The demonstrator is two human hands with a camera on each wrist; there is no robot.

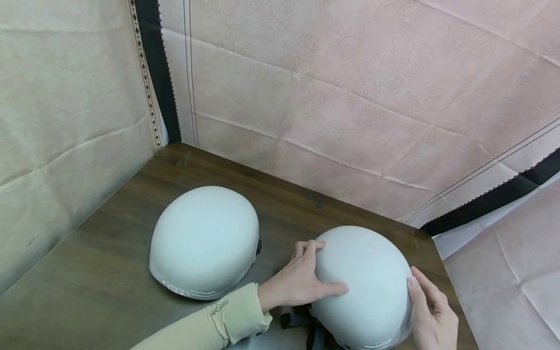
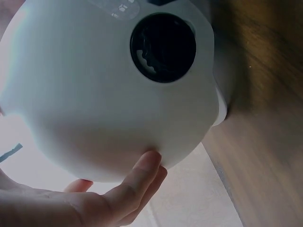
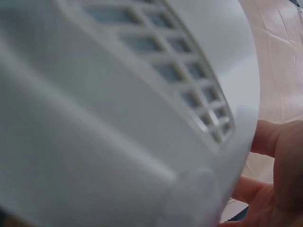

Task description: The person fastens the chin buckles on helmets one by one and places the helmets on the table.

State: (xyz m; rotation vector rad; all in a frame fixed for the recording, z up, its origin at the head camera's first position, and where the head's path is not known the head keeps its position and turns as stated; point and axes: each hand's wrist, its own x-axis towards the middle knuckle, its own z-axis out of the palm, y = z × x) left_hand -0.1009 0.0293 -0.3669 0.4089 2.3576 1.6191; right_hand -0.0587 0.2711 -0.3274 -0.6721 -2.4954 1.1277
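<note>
A white helmet sits on the table at the right of the head view, dome upward. My left hand grips its left side, thumb across the dome and fingers toward the back. On its right edge my right hand holds on with thumb and fingertips. The left wrist view shows a round black opening in the helmet's side. A grid of vents appears close up in the right wrist view. Dark straps show under the near left rim. A second white helmet stands to the left, untouched.
The brown wooden table is bordered by pale, creased cloth hangings at the left, back and right. Black strips run down the corners. The second helmet stands just beyond my left sleeve.
</note>
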